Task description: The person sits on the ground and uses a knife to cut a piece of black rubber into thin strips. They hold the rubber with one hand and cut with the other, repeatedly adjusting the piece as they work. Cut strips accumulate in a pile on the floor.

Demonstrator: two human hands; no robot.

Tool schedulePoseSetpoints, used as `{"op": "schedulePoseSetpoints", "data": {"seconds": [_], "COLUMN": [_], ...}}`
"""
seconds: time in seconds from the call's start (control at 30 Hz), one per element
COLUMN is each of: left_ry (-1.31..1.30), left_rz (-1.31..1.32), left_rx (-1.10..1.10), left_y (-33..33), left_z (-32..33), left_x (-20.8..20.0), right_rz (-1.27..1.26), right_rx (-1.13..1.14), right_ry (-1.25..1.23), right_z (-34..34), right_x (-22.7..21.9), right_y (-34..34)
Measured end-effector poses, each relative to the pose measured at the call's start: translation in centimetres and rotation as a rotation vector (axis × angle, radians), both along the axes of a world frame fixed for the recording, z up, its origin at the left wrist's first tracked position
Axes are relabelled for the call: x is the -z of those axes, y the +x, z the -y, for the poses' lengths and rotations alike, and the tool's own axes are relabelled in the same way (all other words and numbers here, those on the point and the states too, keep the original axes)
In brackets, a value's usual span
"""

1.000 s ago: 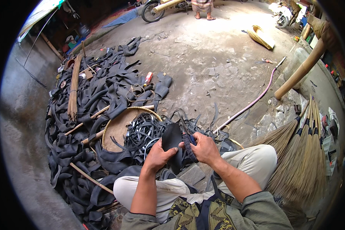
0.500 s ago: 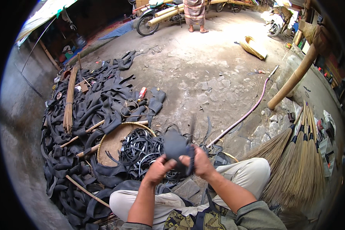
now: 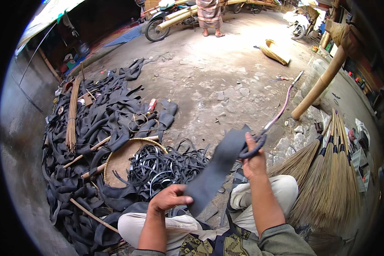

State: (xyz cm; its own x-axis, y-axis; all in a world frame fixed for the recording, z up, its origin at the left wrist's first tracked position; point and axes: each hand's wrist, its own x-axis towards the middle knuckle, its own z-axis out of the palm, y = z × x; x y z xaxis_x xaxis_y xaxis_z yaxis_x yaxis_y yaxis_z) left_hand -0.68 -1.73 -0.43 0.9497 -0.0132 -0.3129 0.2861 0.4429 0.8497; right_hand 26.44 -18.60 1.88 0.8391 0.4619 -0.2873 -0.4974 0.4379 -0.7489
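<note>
A broad strip of black rubber sheet (image 3: 217, 170) stretches slantwise between my hands above my lap. My left hand (image 3: 171, 199) pinches its lower near end between thumb and fingers. Up and to the right, my right hand (image 3: 255, 160) is closed round the dark looped handle of what look like scissors (image 3: 255, 146); the strip's far end lies against its thumb. The blades are hard to tell from the hose behind. Beyond the strip, a tangle of thin cut black rubber strips (image 3: 157, 168) fills part of a round woven tray (image 3: 115, 166).
Black rubber pieces (image 3: 102, 115) heap up on the left, with a bundle of sticks (image 3: 72, 115) on top. Grass brooms (image 3: 328, 170) lean at the right near a slanting bamboo pole (image 3: 320, 83). A person (image 3: 210, 17) stands far ahead beside a motorbike (image 3: 157, 27). A basket (image 3: 273, 53) lies on the ground.
My hands have moved apart: the right one went up and rightward with the scissors, the left one slightly down and left. The rubber sheet, bunched between them before, is now drawn out lengthwise.
</note>
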Motion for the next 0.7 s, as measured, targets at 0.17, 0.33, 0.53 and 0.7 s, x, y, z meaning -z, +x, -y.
{"op": "schedulePoseSetpoints", "data": {"seconds": [0.17,0.33,0.53,0.7], "left_ry": [-0.173,-0.225,-0.137,-0.047], "left_rz": [0.21,0.133,0.184,0.091], "left_rx": [-0.511,-0.704,-0.938,-1.064], "left_y": [0.5,1.7,1.5,0.8], "left_z": [0.3,-0.5,-2.2,-3.7], "left_x": [-0.4,0.1,-0.2,-0.7], "right_rz": [0.117,0.226,0.431,0.456], "right_rx": [-0.331,-0.674,-1.001,-1.095], "right_ry": [-0.19,-0.406,-0.534,-0.494], "right_z": [-1.7,-3.1,-3.3,-3.3], "right_x": [2.2,3.1,3.1,3.2], "right_y": [-2.6,-6.0,-8.7,-9.7]}}
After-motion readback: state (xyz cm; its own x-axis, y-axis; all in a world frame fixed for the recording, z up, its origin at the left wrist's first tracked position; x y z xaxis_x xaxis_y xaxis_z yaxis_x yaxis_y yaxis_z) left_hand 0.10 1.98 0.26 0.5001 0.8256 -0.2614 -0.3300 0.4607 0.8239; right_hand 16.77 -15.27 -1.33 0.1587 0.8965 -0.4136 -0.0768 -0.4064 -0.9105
